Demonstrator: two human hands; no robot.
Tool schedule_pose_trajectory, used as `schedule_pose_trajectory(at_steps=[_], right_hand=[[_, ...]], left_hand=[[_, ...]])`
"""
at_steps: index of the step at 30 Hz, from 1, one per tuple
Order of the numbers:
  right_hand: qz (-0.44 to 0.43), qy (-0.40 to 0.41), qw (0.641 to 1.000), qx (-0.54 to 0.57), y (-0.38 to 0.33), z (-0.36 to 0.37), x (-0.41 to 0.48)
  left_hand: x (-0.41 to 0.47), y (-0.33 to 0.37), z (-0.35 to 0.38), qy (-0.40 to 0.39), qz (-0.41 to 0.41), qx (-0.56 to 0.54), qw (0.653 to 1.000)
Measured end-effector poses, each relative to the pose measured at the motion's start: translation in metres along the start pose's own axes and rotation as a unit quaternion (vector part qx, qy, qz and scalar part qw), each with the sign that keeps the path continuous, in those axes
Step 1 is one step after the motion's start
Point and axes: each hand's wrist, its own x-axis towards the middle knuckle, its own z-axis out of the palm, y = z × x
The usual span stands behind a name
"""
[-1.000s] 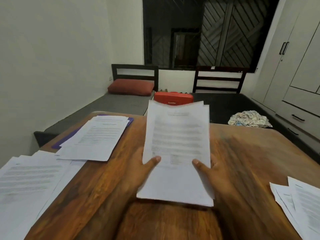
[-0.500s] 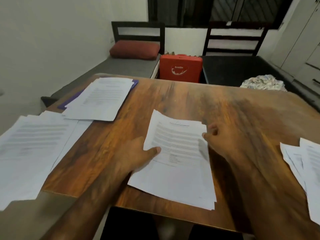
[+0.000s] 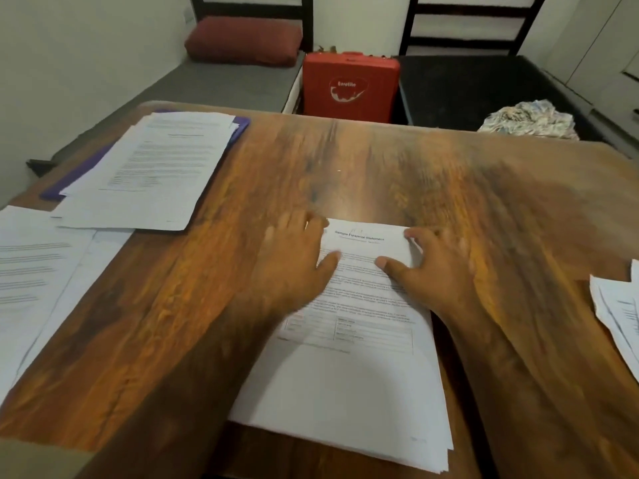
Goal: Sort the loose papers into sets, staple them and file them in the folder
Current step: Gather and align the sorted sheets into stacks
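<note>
A stack of printed papers headed "Sample Financial Statement" lies flat on the wooden table in front of me. My left hand rests on its upper left edge, fingers spread and thumb on the page. My right hand rests on the upper right corner, fingers fairly straight, thumb on the sheet. A purple folder lies at the far left under another paper pile. No stapler is in view.
More loose sheets spread over the table's left edge, and a few papers lie at the right edge. Beyond the table stand a red case, a bench with a red cushion and a crumpled cloth.
The stack, held upright in both hands a second ago, has been laid flat on the table. Both hands moved up to its top corners. The camera tilted down.
</note>
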Motion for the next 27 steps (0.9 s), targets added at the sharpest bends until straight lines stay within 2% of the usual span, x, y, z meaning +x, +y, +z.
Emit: schedule_pose_trajectory(at_steps=[2,7,10,11,13,15,17,20,22,23,24,26,27], right_hand=[[-0.012,0.018,1.000,0.001,0.002,0.004,-0.002],[-0.035,0.023,0.999,0.005,0.005,0.007,-0.003],[-0.059,0.044,0.997,0.011,0.001,0.006,-0.008],[-0.086,0.055,0.994,0.037,0.001,0.005,-0.011],[-0.164,0.057,0.971,0.162,0.000,0.004,-0.014],[-0.239,-0.001,0.928,0.286,-0.004,0.002,-0.018],[-0.264,-0.096,0.898,0.337,-0.006,-0.004,-0.022],[-0.260,-0.235,0.857,0.377,-0.005,-0.022,-0.030],[-0.196,-0.223,0.841,0.452,-0.008,-0.029,-0.031],[-0.143,-0.183,0.853,0.468,-0.009,-0.029,-0.029],[-0.102,-0.121,0.883,0.443,-0.010,-0.027,-0.024],[-0.085,-0.007,0.952,0.293,-0.005,-0.016,-0.009],[-0.085,0.004,0.975,0.203,0.000,-0.010,-0.003]], left_hand=[[-0.005,-0.005,0.019,-0.019,0.011,0.034,0.999],[-0.003,-0.009,0.029,0.032,0.007,0.027,0.999],[-0.004,-0.009,0.028,0.035,0.008,0.023,0.999],[-0.004,-0.009,0.027,0.033,0.003,0.012,0.999],[-0.004,-0.008,0.023,0.038,-0.022,-0.042,0.998],[-0.005,-0.010,0.017,0.068,-0.058,-0.149,0.985],[-0.007,-0.018,0.014,0.123,-0.062,-0.255,0.957],[-0.012,-0.029,0.015,0.162,-0.042,-0.342,0.925],[-0.012,-0.035,0.020,0.167,-0.048,-0.352,0.920],[-0.011,-0.035,0.022,0.170,-0.050,-0.349,0.920],[-0.010,-0.036,0.022,0.172,-0.050,-0.340,0.923],[-0.010,-0.035,0.023,0.166,-0.058,-0.312,0.934],[-0.009,-0.034,0.023,0.159,-0.064,-0.299,0.939]])
